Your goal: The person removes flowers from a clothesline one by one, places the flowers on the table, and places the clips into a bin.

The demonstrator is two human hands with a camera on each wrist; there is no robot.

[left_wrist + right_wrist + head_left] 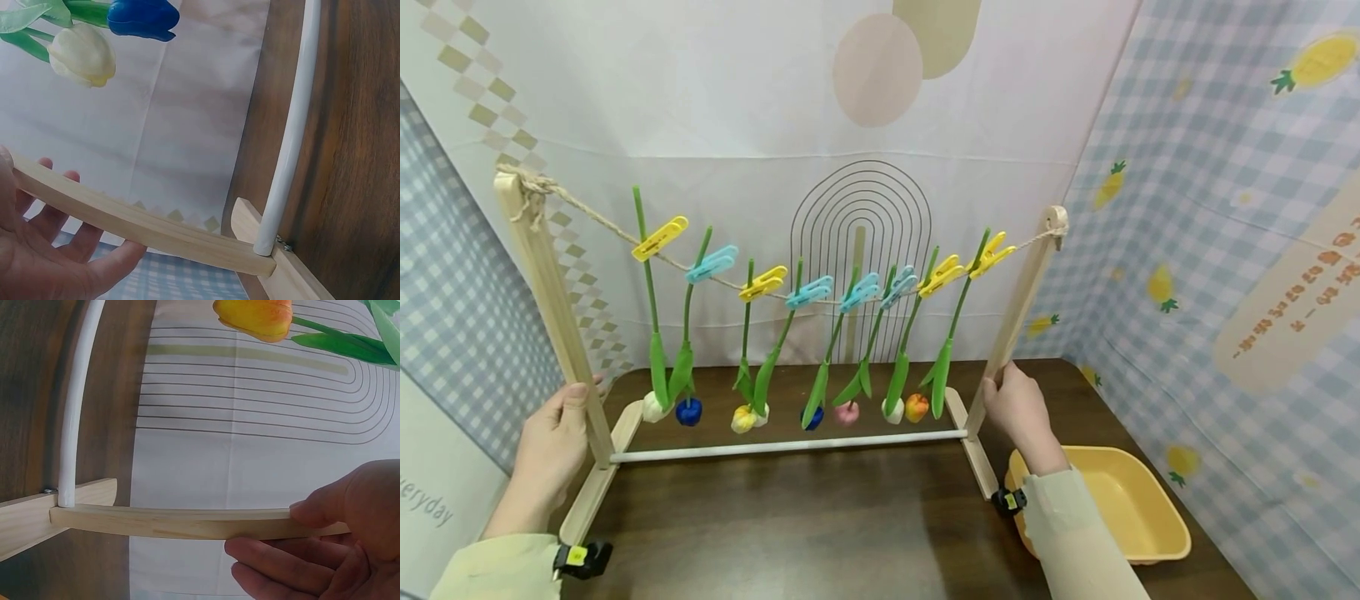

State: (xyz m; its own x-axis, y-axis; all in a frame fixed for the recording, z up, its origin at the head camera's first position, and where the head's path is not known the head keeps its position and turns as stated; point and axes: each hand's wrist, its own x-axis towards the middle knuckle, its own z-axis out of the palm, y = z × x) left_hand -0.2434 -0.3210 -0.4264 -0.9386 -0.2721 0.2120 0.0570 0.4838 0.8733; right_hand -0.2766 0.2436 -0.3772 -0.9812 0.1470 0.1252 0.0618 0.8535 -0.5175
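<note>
A: Where does the wooden rack (587, 392) stand?

B: Toward the back edge of the dark table (790, 525), its 2 feet running front to back, 1 near the left edge and 1 short of the yellow tray (1142, 508) at the front right corner.

A: And the hands?

B: The left hand (553, 446) wraps the left upright low down, thumb in front; in the left wrist view its fingers (94, 262) lie only loosely bent behind the slat. The right hand (1018, 408) pinches the right upright (1011, 325) near its base, thumb over, fingers (281, 556) under.

A: How would it handle?

B: Light, I'd judge: thin slats, a slim white crossbar (790, 446), a sagging rope (730, 283). Stiff enough, but top-heavy and likely to rack sideways, so a grip on both uprights at once looks sound.

A: Anything fragile?

B: The 8 artificial tulips (752, 358) hang head down from 8 clothes pegs (763, 283), yellow and blue. Soft stems, so they'd probably swing, and a jolt could slip 1 out.
</note>
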